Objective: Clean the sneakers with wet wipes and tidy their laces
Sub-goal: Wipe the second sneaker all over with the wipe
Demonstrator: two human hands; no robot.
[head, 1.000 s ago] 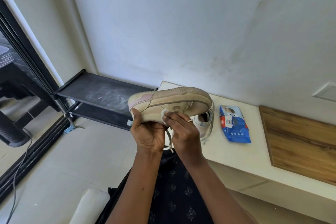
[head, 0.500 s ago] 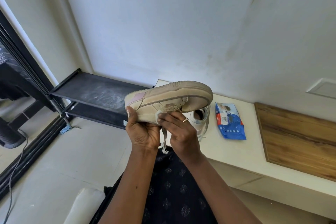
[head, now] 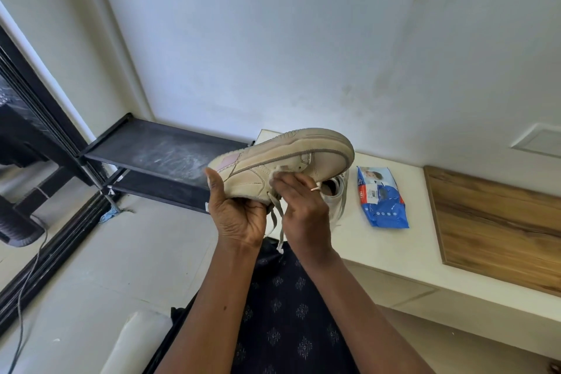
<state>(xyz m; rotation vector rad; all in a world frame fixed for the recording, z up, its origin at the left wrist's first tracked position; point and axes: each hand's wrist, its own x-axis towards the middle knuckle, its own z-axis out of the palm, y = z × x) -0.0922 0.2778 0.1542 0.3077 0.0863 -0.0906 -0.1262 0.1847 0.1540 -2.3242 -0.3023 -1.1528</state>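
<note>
**While one hand holds, the other wipes**

As the beige leather sneaker (head: 291, 158) sits sole-up in the middle of the frame, the left hand (head: 239, 215) grips it from below; the right hand (head: 303, 209) pinches a small white wipe (head: 276, 170) against its side.

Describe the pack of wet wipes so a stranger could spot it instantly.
Find the white counter along the wall. The pack of wet wipes lies flat on it, between the resting sneaker and the wooden board. It is the only blue packet there.
</note>
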